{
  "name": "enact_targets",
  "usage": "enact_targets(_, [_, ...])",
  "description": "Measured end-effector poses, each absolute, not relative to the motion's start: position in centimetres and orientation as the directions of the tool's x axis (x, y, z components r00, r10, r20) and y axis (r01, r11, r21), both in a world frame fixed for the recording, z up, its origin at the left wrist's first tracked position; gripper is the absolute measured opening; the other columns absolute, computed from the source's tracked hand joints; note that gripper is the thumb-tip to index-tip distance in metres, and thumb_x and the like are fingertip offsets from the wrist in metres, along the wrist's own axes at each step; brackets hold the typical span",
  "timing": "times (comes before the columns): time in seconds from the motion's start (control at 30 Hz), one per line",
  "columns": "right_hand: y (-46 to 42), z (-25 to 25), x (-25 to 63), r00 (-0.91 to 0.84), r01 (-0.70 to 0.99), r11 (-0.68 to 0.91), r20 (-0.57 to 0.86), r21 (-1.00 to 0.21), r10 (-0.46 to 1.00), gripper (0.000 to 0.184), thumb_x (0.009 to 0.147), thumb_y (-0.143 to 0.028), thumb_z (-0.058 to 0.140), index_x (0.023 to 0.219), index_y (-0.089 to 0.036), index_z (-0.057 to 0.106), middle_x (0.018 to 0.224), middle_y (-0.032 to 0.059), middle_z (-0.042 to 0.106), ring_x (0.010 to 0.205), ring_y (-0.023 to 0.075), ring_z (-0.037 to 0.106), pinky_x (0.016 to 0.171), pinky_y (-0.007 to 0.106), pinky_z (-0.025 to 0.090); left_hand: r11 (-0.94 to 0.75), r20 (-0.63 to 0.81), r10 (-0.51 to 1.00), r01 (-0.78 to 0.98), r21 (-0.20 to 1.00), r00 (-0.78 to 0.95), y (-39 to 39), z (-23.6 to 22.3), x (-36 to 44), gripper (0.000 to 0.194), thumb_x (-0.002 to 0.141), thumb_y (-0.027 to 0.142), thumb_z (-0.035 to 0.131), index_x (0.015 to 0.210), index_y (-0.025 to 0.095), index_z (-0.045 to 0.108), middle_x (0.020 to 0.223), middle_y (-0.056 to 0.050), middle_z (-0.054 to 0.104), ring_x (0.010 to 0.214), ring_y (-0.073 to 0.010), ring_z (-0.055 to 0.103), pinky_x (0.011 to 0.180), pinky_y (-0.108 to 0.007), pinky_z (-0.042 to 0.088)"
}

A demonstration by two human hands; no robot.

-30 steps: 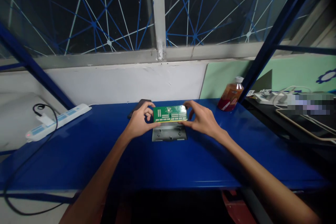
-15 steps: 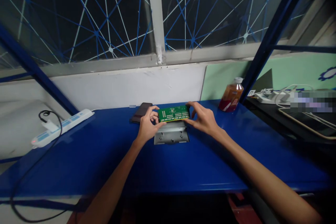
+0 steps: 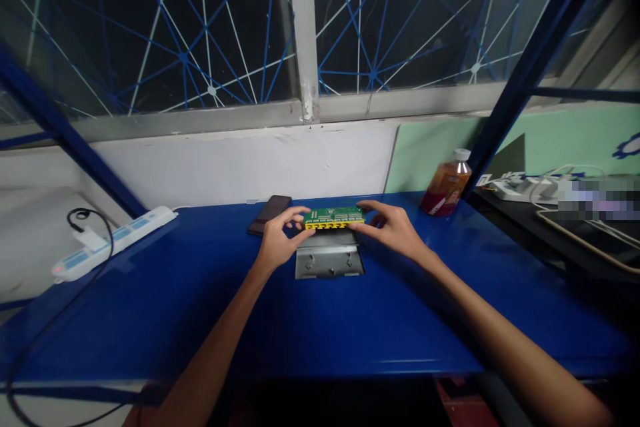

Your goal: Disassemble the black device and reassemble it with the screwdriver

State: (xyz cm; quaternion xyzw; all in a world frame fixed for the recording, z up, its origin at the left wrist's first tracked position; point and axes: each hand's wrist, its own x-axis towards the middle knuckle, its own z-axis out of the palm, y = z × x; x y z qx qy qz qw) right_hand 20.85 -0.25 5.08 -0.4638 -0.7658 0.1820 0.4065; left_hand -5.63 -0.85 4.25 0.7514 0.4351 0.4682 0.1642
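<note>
Between my two hands is a green circuit board (image 3: 334, 215) with a row of yellow connectors along its near edge. My left hand (image 3: 281, 237) grips the board's left end with thumb and fingers. At the opposite end, my right hand (image 3: 393, 230) pinches it, thumb at the near corner. The board is held above a grey metal housing (image 3: 329, 262), which lies on the blue table (image 3: 280, 327). The board hides the far part of the housing. Small raised clips show on the housing's near panel.
A dark phone (image 3: 270, 212) lies behind my left hand. Over to the left is a white power strip (image 3: 117, 243) with a black cable (image 3: 75, 310). A drink bottle (image 3: 447, 183) stands at the back right, near a blue post. Chargers and cables crowd a black surface at far right.
The board has tipped to lie flatter, so its yellow connector edge now faces me. Both hands keep hold of it. The whole view has shifted slightly.
</note>
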Motion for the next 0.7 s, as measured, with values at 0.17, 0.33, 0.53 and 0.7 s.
enact_targets(0.17, [-0.34,4.98,20.33,-0.196,0.403,0.377,0.324,-0.834,0.926,0.042,0.087,-0.056,0.051,0.088,-0.017,0.065,0.066,0.0018,0.063,0.045,0.0132,0.057,0.045,0.026,0.042,-0.554,0.553,0.816,0.502,0.664,0.168,-0.72,4.15,-5.48,0.021,0.079,0.033,0.067,0.09,0.017,0.073,0.071,-0.003,0.068,0.067,-0.0161,0.056,0.068,-0.03,0.044])
enact_targets(0.33, [-0.07,4.55,20.28,-0.194,0.292,0.364,0.318,-0.885,0.928,0.048,0.092,-0.056,0.042,0.061,-0.02,0.05,0.045,-0.0034,0.049,0.038,0.011,0.048,0.044,0.025,0.037,-0.51,0.518,0.843,0.517,0.688,0.143,-0.63,4.11,-5.48,0.027,0.083,0.039,0.061,0.077,0.016,0.072,0.058,-0.001,0.063,0.057,-0.0142,0.051,0.06,-0.026,0.039])
enact_targets(0.53, [-0.05,4.61,20.21,-0.271,0.041,0.177,0.16,-0.983,0.949,0.03,0.083,-0.046,0.061,0.074,-0.018,0.056,0.044,-0.0064,0.049,0.032,0.0096,0.043,0.037,0.023,0.032,-0.461,0.469,0.875,0.502,0.732,0.119,-0.5,4.24,-5.69,0.034,0.085,0.043,0.056,0.072,0.014,0.069,0.057,0.0,0.059,0.057,-0.0146,0.052,0.056,-0.024,0.037])
enact_targets(0.7, [-0.66,5.39,20.14,-0.317,-0.073,0.147,0.162,-0.986,0.934,0.031,0.077,-0.045,0.067,0.087,-0.016,0.06,0.048,-0.0053,0.055,0.036,0.0106,0.049,0.042,0.026,0.043,-0.451,0.437,0.887,0.476,0.755,0.146,-0.11,3.97,-6.03,0.043,0.088,0.045,0.052,0.056,0.016,0.054,0.055,0.001,0.05,0.055,-0.0127,0.045,0.054,-0.024,0.033])
